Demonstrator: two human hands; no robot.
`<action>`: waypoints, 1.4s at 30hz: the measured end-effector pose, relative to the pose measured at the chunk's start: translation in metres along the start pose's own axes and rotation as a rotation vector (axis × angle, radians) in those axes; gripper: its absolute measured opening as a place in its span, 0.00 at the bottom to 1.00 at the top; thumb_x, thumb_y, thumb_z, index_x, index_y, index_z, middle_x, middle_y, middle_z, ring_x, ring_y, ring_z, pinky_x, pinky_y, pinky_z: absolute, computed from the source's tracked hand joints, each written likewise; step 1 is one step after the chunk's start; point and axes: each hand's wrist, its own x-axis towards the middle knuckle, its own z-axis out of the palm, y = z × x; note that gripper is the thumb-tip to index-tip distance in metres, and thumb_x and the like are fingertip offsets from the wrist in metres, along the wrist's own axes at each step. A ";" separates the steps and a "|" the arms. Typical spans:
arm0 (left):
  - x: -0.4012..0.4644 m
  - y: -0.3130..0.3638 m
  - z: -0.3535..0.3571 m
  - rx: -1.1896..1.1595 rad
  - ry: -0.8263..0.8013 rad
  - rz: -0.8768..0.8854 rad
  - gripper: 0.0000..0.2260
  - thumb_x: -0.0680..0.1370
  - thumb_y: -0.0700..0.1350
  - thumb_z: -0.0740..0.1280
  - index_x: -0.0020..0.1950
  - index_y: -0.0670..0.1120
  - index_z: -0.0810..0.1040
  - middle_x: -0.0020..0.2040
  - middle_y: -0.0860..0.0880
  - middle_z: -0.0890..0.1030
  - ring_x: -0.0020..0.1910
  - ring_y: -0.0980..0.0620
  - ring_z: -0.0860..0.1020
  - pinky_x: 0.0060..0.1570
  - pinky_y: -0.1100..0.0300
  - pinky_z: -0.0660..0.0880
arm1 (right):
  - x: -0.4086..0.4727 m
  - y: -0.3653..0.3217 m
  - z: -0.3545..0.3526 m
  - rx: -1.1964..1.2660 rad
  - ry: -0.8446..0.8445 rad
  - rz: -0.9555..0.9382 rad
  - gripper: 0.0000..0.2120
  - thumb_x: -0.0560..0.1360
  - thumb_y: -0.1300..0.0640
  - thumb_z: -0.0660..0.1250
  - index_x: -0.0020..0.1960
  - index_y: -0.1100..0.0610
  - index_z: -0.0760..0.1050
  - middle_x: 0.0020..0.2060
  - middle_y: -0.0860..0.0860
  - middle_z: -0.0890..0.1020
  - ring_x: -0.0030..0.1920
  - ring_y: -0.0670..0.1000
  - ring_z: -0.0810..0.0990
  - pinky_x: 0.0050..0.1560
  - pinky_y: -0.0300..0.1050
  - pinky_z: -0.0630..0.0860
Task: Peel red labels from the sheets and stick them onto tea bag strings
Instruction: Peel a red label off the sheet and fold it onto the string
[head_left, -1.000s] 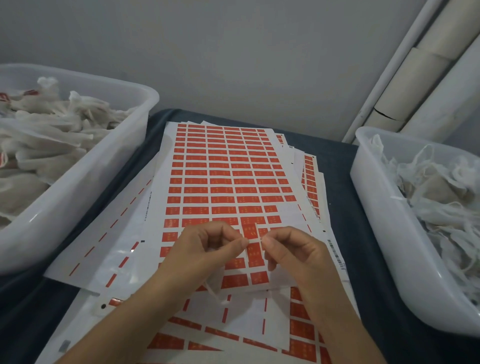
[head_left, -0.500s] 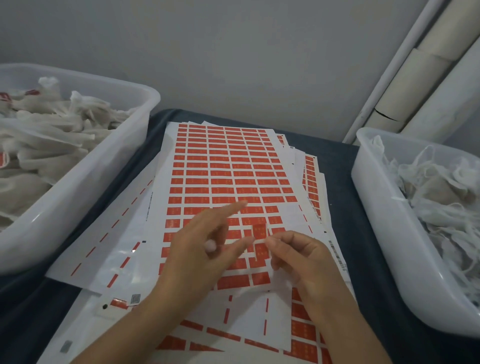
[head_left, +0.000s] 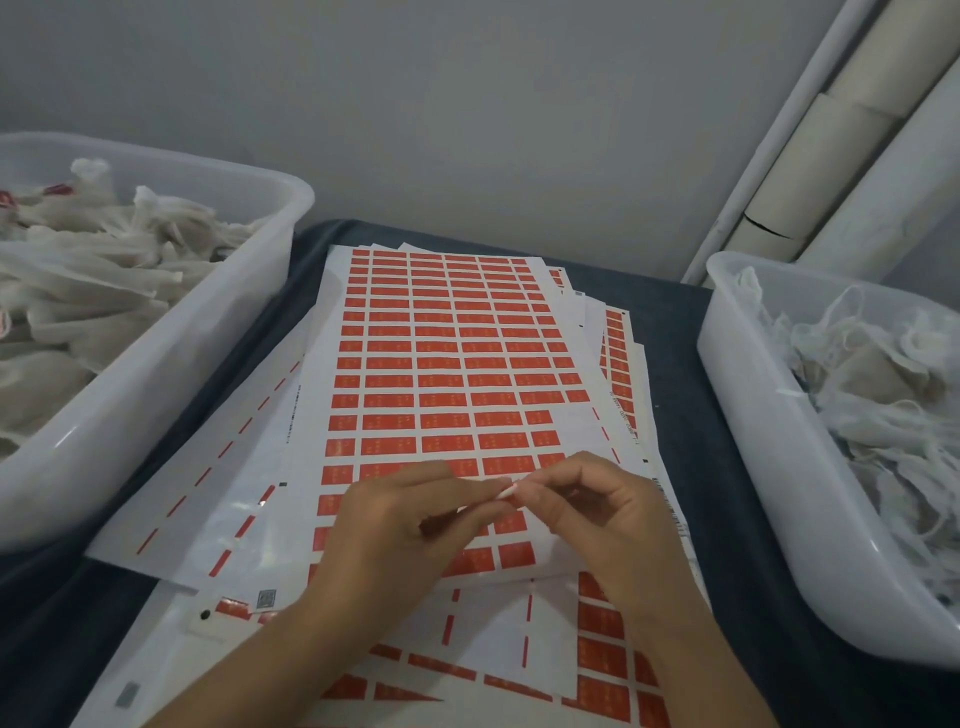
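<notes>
**Both hands pinch a small label over the sticker sheets**

In the lower middle of the frame the left hand (head_left: 400, 525) and the right hand (head_left: 597, 514) meet fingertip to fingertip just above the top sheet (head_left: 441, 364) of red labels. Between them they pinch a small label (head_left: 508, 491), which shows as a pale sliver with a touch of red; both hands have their fingers curled in around it. Whether a string runs through that pinch cannot be told.

The top sheet lies on a loose stack of other sheets (head_left: 618, 649) spread over the dark blue counter (head_left: 680, 374). Most of its rows are full, but along its lower right several labels are gone, leaving white backing. A mostly stripped sheet (head_left: 208, 483) juts out at the left of the stack, with only thin red dashes on it.

At the upper left of the frame a white plastic tub (head_left: 171, 374) holds pale tea bags (head_left: 88, 291), a few with red showing. At the right edge a second white tub (head_left: 763, 467) holds a tangle of tea bags and white strings (head_left: 883, 395).
</notes>
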 end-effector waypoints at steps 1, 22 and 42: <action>0.000 0.002 0.000 -0.052 0.002 -0.059 0.10 0.67 0.51 0.66 0.47 0.56 0.80 0.32 0.64 0.78 0.26 0.57 0.75 0.31 0.77 0.72 | -0.001 -0.001 0.001 0.005 0.015 -0.011 0.06 0.64 0.45 0.66 0.38 0.44 0.77 0.40 0.37 0.82 0.45 0.39 0.79 0.42 0.25 0.73; 0.009 0.028 -0.008 -0.765 0.058 -0.638 0.05 0.59 0.52 0.67 0.28 0.57 0.83 0.21 0.58 0.76 0.24 0.65 0.74 0.34 0.65 0.72 | -0.002 0.000 0.015 0.310 0.102 0.028 0.10 0.62 0.49 0.68 0.42 0.51 0.79 0.38 0.40 0.84 0.42 0.43 0.83 0.40 0.28 0.75; 0.005 0.022 -0.004 -0.784 0.032 -0.561 0.06 0.59 0.55 0.67 0.31 0.59 0.83 0.25 0.58 0.78 0.26 0.65 0.75 0.24 0.73 0.70 | -0.004 0.002 0.018 0.246 0.164 -0.054 0.08 0.62 0.51 0.67 0.39 0.53 0.77 0.36 0.41 0.83 0.40 0.43 0.83 0.39 0.28 0.76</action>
